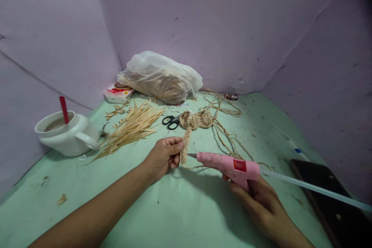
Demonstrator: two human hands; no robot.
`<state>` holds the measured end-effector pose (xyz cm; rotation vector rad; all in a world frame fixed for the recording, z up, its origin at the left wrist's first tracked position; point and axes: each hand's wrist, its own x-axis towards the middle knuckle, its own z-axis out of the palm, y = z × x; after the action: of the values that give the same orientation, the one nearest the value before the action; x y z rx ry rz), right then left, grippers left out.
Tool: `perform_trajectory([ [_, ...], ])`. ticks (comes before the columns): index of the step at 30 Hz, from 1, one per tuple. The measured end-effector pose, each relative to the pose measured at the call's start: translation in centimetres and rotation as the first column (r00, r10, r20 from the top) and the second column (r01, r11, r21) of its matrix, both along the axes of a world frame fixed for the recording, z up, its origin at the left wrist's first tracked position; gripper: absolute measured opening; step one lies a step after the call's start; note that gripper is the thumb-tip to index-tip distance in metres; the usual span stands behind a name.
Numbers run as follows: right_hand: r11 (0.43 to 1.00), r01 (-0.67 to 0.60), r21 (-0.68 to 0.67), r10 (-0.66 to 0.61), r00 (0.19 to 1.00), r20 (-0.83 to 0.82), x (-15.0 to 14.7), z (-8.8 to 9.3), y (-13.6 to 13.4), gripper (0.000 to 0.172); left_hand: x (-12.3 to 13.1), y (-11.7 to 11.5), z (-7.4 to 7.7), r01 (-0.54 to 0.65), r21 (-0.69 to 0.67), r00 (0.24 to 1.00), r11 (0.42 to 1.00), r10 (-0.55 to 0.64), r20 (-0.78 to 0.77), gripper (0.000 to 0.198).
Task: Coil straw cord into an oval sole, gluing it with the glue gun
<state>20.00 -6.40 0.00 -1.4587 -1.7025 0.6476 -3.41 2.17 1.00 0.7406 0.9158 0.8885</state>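
In my left hand (166, 155), fingers closed, is a narrow braided strip of tan twine (185, 145), held upright. My right hand (261, 205) is wrapped round the handle of a pink glue gun (226, 164). Its metal nozzle points left, close to the strip's lower part; whether it touches I cannot tell. A long clear glue stick (314, 190) sticks out of the gun's back end. Just beyond the strip lies a coiled, braided twine piece (199, 119), with loose twine (229, 137) trailing from it to the right. Black-handled scissors (171, 122) rest beside that piece.
A bundle of dry straw strips (133, 126) lies left of centre. Further left stands a white pot (64, 139) with a red handle (63, 109) in it. Behind are a stuffed plastic bag (162, 77) and a small box (118, 95). A dark phone-like slab (328, 197) lies at right.
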Motion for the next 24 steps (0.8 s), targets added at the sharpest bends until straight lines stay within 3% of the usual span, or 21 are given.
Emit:
perform_trajectory([
  [11,0.999,-0.031,0.043,0.032,0.999,-0.034,0.1,-0.1,0.2,0.025,0.1,0.0,0.0,-0.003,-0.004,1.000,1.000,0.003,-0.003,0.044],
  [24,1.000,0.000,-0.020,-0.001,0.998,-0.069,0.5,-1.7,-0.1,0.027,0.1,-0.2,-0.2,0.005,0.003,1.000,1.000,-0.004,-0.023,0.046],
])
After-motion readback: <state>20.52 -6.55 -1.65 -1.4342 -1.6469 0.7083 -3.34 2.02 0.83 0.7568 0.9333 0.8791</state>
